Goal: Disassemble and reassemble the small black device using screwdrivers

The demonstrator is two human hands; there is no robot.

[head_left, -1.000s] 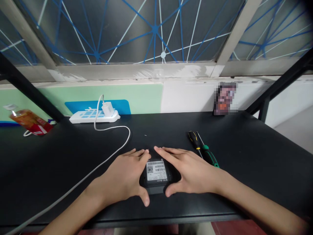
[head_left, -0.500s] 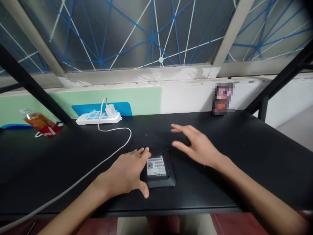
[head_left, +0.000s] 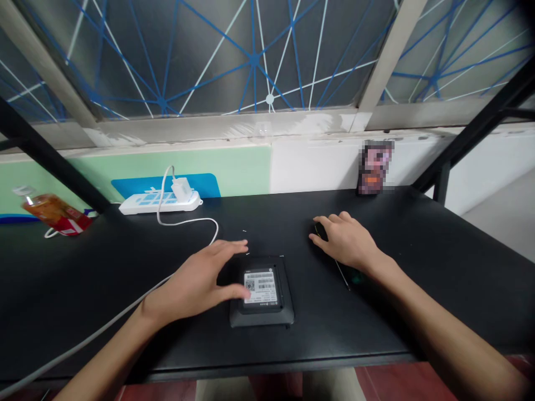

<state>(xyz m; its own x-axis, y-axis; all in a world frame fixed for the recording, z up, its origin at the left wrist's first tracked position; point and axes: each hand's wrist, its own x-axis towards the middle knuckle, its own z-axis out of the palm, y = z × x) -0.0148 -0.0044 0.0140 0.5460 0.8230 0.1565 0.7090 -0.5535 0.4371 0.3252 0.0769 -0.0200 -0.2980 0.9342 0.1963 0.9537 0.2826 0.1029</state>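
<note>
A black square device (head_left: pixel 263 317) with a white printed label lies on the black table near its front edge. My left hand (head_left: pixel 200 281) is at the device's left side, fingers and thumb spread apart, the thumb over the label's left edge; nothing is in it. To the right, my right hand (head_left: pixel 345 239) is curled palm down on a dark tool, whose thin metal shaft (head_left: pixel 343 275) sticks out below the palm toward the front. The hand hides most of the tool. Tiny screw-like bits lie by the device's back edge.
A white power strip (head_left: pixel 161 203) with a plugged charger (head_left: pixel 182 190) stands at the back left, its white cable running to the front left. A bottle (head_left: pixel 56 213) leans at the far left. A pixelated upright object (head_left: pixel 374 167) stands against the wall at the back right.
My left hand has lifted off the device's left edge and opened wider. My right hand, open before, has come down and closed over the dark tool. The view has shifted slightly.
</note>
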